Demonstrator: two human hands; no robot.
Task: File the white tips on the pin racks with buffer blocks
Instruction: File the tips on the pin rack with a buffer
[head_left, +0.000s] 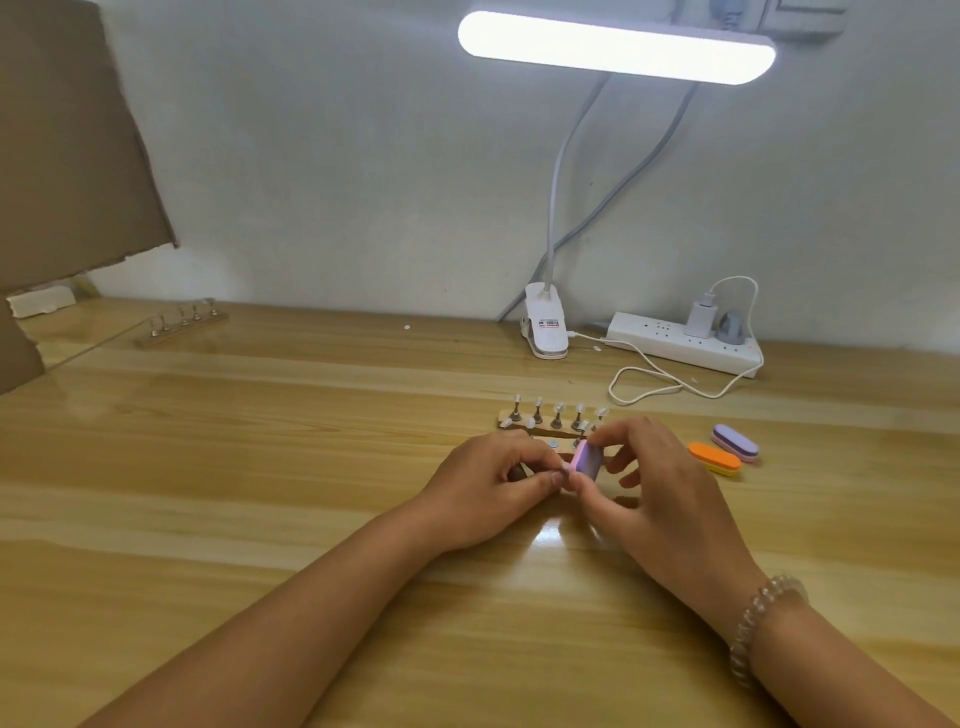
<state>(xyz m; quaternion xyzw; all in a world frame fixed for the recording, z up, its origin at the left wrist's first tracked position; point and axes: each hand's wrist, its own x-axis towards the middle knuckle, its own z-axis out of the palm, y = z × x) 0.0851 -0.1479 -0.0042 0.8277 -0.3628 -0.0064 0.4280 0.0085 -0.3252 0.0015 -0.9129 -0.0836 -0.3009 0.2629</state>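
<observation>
A wooden pin rack (553, 422) with several white tips on metal pins stands mid-table, just beyond my hands. A second rack lies in front of it, mostly hidden by my fingers. My right hand (649, 483) pinches a pink and purple buffer block (586, 460) between thumb and fingers. My left hand (493, 483) pinches a small pin holder with a white tip (563, 470), held against the end of the block. Most of that tip is hidden by my fingertips.
An orange buffer block (714, 458) and a purple one (735, 442) lie to the right. Another pin rack (182, 323) stands far left at the back. A clip lamp (543, 325), power strip (685, 340) and white cable (654, 387) occupy the back right.
</observation>
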